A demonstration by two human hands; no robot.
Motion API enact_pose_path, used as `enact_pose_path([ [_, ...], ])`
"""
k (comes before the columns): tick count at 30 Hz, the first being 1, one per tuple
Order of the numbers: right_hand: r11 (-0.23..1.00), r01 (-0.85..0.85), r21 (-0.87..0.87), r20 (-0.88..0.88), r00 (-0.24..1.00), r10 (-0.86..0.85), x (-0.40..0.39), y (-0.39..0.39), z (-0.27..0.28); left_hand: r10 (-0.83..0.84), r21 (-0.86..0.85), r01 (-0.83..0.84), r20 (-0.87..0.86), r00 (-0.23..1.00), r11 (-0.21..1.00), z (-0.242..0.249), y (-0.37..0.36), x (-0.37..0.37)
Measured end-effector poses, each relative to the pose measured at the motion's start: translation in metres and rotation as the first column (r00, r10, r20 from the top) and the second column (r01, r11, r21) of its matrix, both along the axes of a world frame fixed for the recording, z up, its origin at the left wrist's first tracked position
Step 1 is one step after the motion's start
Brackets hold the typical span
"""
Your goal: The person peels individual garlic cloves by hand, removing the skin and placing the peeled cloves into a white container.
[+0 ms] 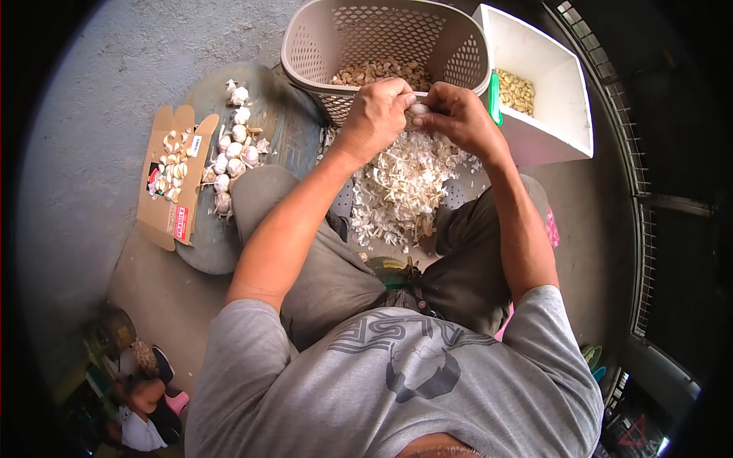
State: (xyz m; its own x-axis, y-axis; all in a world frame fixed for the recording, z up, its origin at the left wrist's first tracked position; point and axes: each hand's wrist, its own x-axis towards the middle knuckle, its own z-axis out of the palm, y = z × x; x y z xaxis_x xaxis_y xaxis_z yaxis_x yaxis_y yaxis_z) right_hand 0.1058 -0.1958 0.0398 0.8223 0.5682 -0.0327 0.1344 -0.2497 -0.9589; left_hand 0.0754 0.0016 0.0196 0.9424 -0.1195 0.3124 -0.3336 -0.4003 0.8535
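Note:
My left hand (376, 114) and my right hand (463, 119) meet over the front rim of a brown plastic basket (305, 85). Between their closed fingertips is a whitish garlic bulb (418, 111), partly covered by the fingers. Loose garlic cloves (385, 72) lie in the basket. Below my hands a heap of papery garlic skins (401, 183) covers the floor between my feet. Whole garlic bulbs (235, 150) are lined up on a round board (206, 95) to the left.
Left of the bulbs, an opened cardboard box (160, 225) holds several garlic cloves (174, 169). A white foam box (561, 122) with peeled cloves (516, 93) stands right of the basket. A bright green object (495, 99) hangs at its edge. Another person (145, 404) is at lower left.

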Motion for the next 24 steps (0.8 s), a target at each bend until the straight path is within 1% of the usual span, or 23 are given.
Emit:
enact_pose_path([
  [3,0.989,0.006,0.148,0.003,1.0,-0.007,0.004,0.001,-0.005,0.075,0.035,-0.078,0.069,0.995,0.996,-0.002,-0.005,0.0],
  [5,0.985,0.084,0.153,-0.085,0.994,-0.072,0.0,-0.001,0.008,0.113,0.052,-0.117,0.085,0.99,0.992,-0.001,-0.006,0.001],
  [6,0.98,0.125,0.153,-0.128,0.986,-0.105,-0.002,-0.001,0.015,0.098,0.064,-0.101,0.053,0.994,0.993,-0.001,-0.004,0.001],
  [9,0.916,0.204,0.345,-0.239,0.963,-0.125,0.01,-0.011,0.009,0.038,0.097,-0.035,-0.024,0.999,0.995,-0.001,0.0,0.0],
  [11,0.935,0.179,0.307,-0.214,0.97,-0.115,0.013,-0.014,0.01,-0.028,0.129,0.034,-0.049,0.998,0.991,-0.003,-0.002,-0.002],
  [12,0.942,0.161,0.295,-0.187,0.976,-0.108,0.011,-0.012,0.013,-0.062,0.093,0.063,-0.02,0.998,0.994,-0.003,-0.002,-0.004],
  [15,0.965,0.118,0.233,-0.14,0.986,-0.087,0.008,-0.01,0.014,-0.004,0.037,0.0,0.095,0.995,0.999,-0.006,-0.006,0.0],
  [18,0.982,0.1,0.159,-0.146,0.986,-0.077,0.006,-0.009,0.018,-0.087,-0.157,0.069,-0.112,0.99,0.985,0.008,-0.002,-0.003],
  [21,0.991,0.089,0.099,-0.154,0.985,-0.073,0.007,-0.008,0.019,-0.072,-0.096,0.068,-0.036,0.997,0.993,0.016,0.001,-0.007],
  [24,0.996,0.075,0.039,-0.157,0.985,-0.068,0.01,-0.009,0.016,-0.047,0.15,0.012,0.238,0.97,0.989,0.01,0.003,-0.004],
])
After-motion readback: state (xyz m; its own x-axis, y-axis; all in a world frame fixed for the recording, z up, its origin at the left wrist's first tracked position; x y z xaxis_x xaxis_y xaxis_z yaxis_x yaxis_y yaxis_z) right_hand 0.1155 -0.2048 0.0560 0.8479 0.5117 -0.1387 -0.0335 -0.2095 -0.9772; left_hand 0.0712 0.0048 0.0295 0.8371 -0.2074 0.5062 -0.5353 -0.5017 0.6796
